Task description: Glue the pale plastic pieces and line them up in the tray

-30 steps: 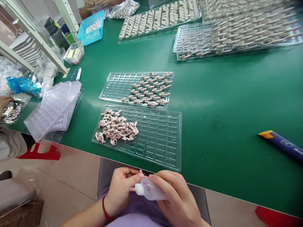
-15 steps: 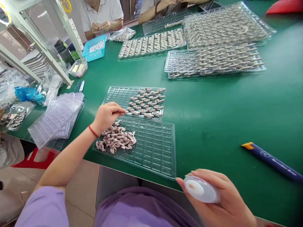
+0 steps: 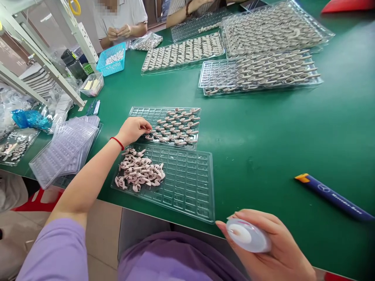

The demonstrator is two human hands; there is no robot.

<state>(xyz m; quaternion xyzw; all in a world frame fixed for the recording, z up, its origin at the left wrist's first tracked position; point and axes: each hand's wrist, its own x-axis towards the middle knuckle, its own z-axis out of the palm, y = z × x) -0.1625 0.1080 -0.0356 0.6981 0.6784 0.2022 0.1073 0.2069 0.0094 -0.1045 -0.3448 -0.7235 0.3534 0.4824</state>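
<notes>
My left hand (image 3: 135, 129) is pinched closed over the left part of the far clear plastic tray (image 3: 140, 113). Its fingertips touch down by the end of a row of small beige earbud-like shells (image 3: 172, 130), each with a cupped head and a stem. Whatever lies between the fingers is too small to make out. Nearer to me, a second clear tray (image 3: 187, 183) carries a loose heap of the same shells (image 3: 140, 171) on its left half. At the table's front edge, my right hand (image 3: 272, 242) grips a translucent white squeeze bottle (image 3: 249, 236), its pale tip facing me.
Filled trays (image 3: 275, 72) stand across the green table (image 3: 249, 128). Stacked clear trays (image 3: 64, 148) lie at left, below a metal shelf post (image 3: 58, 74). A blue basket (image 3: 109, 69) is at back left, a dark blue pouch (image 3: 334, 197) at right. Two people sit opposite.
My left hand has moved slightly up and left over the far tray, and a shell now shows below its fingers. My right hand keeps holding the bottle. The view has shifted a little.
</notes>
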